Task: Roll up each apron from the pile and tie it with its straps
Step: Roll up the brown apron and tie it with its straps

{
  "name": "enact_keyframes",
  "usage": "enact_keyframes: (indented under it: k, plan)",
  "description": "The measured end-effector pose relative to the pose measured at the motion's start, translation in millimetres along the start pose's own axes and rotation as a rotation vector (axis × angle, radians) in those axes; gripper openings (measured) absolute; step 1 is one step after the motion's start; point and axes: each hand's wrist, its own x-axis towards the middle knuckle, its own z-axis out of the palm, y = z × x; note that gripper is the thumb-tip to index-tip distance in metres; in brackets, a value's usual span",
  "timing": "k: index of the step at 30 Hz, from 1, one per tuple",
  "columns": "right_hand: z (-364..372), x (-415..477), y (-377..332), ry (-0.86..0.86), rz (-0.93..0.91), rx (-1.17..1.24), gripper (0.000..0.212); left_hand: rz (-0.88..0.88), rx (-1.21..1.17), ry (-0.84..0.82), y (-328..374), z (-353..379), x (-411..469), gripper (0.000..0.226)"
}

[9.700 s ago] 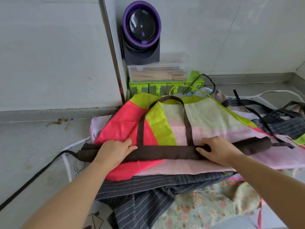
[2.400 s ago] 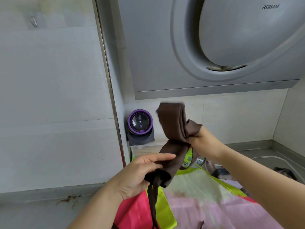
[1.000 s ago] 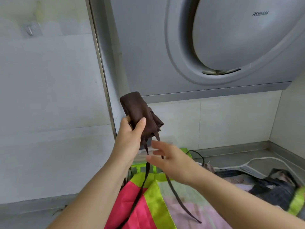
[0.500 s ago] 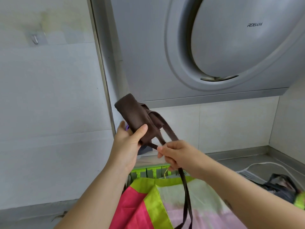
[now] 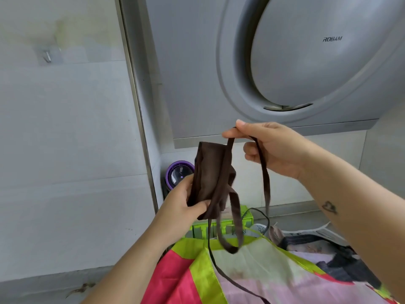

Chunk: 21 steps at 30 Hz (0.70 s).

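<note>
Brown apron roll (image 5: 208, 178): held upright, left hand (image 5: 182, 205) gripping its lower part.
Strap (image 5: 265, 181): pinched in right hand (image 5: 274, 148), its end hanging.
Colourful apron (image 5: 252, 268): spread beneath.

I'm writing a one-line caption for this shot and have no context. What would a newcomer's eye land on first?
First, the rolled-up dark brown fabric apron, held up mid-frame in the left hand, while the right hand pinches its thin brown strap just above and to the right. Behind, in the upper right, looms a large round grey range hood. Along the bottom edge lies a bright pink and lime-green apron.
</note>
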Motion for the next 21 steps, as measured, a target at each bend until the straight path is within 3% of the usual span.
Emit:
enact_keyframes:
  k: [5,10,15,21]
  plan:
    - [-5,6,-16,0.003,-0.084,-0.089,0.031,0.011,-0.102,-0.150,2,2,-5,0.047]
    - [-9,18,10,-0.178,0.157,0.182,0.048,0.057,-0.264,-0.175,15,5,-9,0.039]
    - [10,14,68,-0.285,0.363,0.347,0.037,0.073,-0.461,-0.075,25,5,-6,0.030]
    - [18,-1,84,-0.353,0.277,0.304,0.026,-0.016,-0.571,-0.062,21,9,-10,0.034]
